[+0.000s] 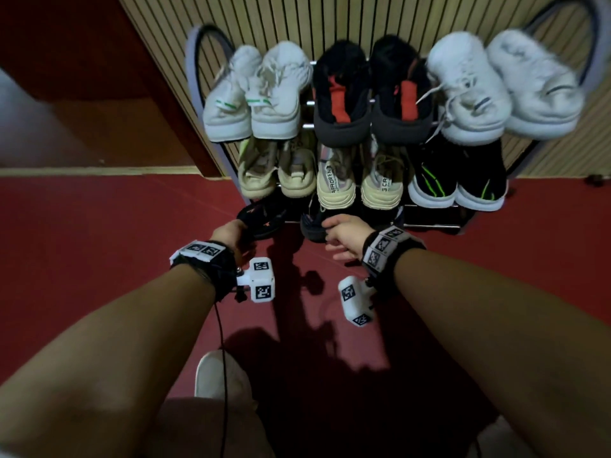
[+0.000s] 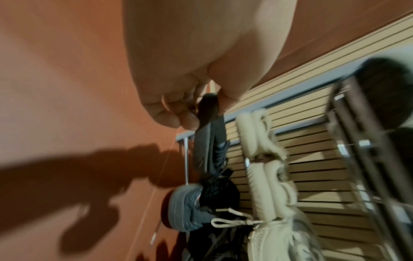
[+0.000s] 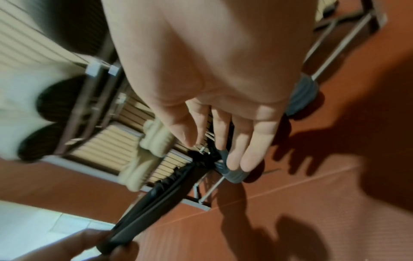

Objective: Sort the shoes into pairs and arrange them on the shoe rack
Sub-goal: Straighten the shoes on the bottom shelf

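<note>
Head view: our left hand (image 1: pixel 231 233) pinched the black shoe (image 1: pixel 264 218); our right hand (image 1: pixel 344 234), fingers straight, touched the dark shoe (image 1: pixel 312 228).

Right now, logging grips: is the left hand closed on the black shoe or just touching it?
Closed on it. The left hand pinches the black shoe at its heel, thumb opposite curled fingers.

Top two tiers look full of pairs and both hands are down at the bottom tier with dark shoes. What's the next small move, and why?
Probably slide the dark shoe that the left hand grips by its heel onto the bottom tier, beside the dark shoe at the right hand. That hand's fingers are straight, and the two tiers above look full of pairs.
</note>
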The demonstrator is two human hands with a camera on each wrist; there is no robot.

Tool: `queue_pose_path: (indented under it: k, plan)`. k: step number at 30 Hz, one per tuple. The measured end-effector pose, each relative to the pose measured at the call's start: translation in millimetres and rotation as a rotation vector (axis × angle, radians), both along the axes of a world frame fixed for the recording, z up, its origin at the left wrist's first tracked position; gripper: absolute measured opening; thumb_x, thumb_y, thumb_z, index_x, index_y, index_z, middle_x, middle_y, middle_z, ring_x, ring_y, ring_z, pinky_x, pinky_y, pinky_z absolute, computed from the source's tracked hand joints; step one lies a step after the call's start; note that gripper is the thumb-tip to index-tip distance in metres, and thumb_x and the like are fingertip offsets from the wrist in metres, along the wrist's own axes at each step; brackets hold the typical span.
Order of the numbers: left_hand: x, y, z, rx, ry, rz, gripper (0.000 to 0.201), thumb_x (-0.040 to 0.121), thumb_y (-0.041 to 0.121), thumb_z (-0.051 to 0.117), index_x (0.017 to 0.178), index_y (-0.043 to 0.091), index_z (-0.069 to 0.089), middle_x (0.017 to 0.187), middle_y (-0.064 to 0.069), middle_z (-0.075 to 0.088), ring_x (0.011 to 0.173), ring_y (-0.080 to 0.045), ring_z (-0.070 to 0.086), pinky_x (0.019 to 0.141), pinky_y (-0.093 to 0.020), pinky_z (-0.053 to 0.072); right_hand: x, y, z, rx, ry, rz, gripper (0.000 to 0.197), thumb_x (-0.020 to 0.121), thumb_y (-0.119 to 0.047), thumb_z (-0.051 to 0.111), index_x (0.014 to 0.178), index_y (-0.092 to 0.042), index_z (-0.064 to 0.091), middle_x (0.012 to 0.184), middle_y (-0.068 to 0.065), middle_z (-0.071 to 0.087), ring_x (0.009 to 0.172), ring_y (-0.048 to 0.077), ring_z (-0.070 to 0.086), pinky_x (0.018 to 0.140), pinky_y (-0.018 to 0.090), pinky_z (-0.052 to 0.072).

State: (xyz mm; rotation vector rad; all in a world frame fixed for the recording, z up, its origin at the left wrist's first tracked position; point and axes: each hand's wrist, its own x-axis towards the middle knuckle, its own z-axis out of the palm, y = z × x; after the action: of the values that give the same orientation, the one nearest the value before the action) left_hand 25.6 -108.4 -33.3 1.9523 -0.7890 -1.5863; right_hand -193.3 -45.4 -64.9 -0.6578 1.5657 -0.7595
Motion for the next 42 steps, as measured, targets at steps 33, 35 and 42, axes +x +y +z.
queue_pose_path:
  k: [33, 35, 42]
  plan:
    - [-31, 43, 12, -0.114, 0.028, -0.19, 0.014, 0.085, 0.02, 0.053, 0.09, 0.008, 0.059, 0.075, -0.011, 0.058, 0.065, -0.026, 0.055, 0.065, -0.031, 0.048, -49, 80, 1, 0.241, 0.352, 0.57, 0.043, 0.089, -0.012, 0.064, 0.131, -0.006, 0.056, 0.115, 0.009, 0.064, 0.099, 0.023, 0.061, 0.089, 0.037, 0.05]
    - [-38, 36, 1, -0.097, 0.033, -0.17, 0.013, 0.087, 0.022, 0.058, 0.09, 0.009, 0.06, 0.073, -0.009, 0.06, 0.063, -0.025, 0.057, 0.062, -0.03, 0.048, -55, 79, -5, 0.245, 0.314, 0.6, 0.038, 0.092, -0.003, 0.058, 0.129, 0.005, 0.055, 0.098, 0.009, 0.063, 0.089, 0.02, 0.058, 0.099, 0.036, 0.044]
    - [-73, -4, -34, -0.028, 0.147, -0.119, 0.025, 0.09, 0.029, 0.056, 0.106, 0.012, 0.064, 0.089, -0.007, 0.066, 0.079, -0.027, 0.063, 0.065, -0.031, 0.047, -77, 61, -27, 0.218, 0.567, 0.594, 0.032, 0.095, -0.025, 0.058, 0.121, -0.006, 0.063, 0.124, 0.012, 0.063, 0.097, 0.016, 0.055, 0.086, 0.026, 0.043]
